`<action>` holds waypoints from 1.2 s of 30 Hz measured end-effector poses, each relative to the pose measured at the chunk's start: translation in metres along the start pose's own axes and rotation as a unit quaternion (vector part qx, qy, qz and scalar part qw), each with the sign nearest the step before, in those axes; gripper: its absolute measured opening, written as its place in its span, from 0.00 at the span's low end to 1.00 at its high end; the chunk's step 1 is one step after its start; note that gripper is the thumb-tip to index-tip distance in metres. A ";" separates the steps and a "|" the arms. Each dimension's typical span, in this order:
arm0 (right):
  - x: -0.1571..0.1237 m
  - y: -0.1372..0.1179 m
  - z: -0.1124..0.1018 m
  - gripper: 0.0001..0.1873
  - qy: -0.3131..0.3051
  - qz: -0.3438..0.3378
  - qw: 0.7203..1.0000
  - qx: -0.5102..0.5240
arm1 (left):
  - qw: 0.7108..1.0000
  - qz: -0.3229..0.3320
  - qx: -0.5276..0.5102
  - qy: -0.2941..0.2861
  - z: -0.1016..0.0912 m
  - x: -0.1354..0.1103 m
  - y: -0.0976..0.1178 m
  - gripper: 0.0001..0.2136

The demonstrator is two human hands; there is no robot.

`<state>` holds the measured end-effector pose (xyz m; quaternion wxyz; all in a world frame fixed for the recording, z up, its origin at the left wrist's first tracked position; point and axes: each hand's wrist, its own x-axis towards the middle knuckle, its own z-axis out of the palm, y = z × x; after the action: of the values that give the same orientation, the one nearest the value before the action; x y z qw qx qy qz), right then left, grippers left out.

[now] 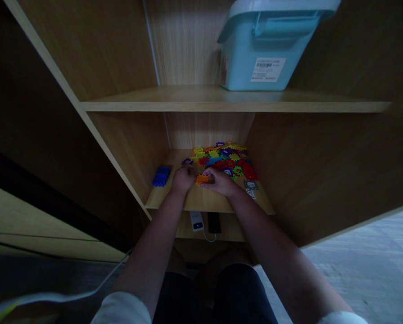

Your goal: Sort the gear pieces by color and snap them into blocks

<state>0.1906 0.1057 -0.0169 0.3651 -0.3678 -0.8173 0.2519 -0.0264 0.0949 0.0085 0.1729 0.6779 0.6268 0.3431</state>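
Observation:
On the middle shelf my right hand is closed, thumb and fingers pinching the right end of a small stack of orange toothed plastic pieces. To its left is my left hand, its fingers curled together; what they hold, if anything, is hidden. Just past those fingertips lies a purple toothed piece. Behind both hands spreads a loose pile of toothed gear-like pieces in yellow, red, green, orange, blue and purple. A neat stack of blue pieces sits near the left wall.
A light-blue lidded bin stands on the upper shelf, above my hands. Small dark and white items lie at the right. Below are a white power bank with a cable and a black phone-like device. Cabinet walls enclose both sides.

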 end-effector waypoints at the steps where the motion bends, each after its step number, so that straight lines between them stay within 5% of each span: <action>1: 0.000 0.001 0.001 0.20 0.000 0.000 1.000 0.001 | 1.000 0.000 -0.002 0.006 0.000 0.000 0.000 0.14; 28: 0.001 0.001 0.001 0.20 -0.008 -0.024 1.000 -0.016 | 0.999 0.001 0.012 0.047 0.004 0.002 -0.005 0.11; 36: 0.003 0.002 -0.002 0.07 0.098 -0.059 0.990 -0.078 | 0.999 -0.005 0.007 0.041 0.007 0.004 -0.008 0.11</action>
<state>0.1919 0.1096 -0.0156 0.4275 -0.3696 -0.8150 0.1282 -0.0276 0.1016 -0.0004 0.1441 0.6611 0.6394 0.3652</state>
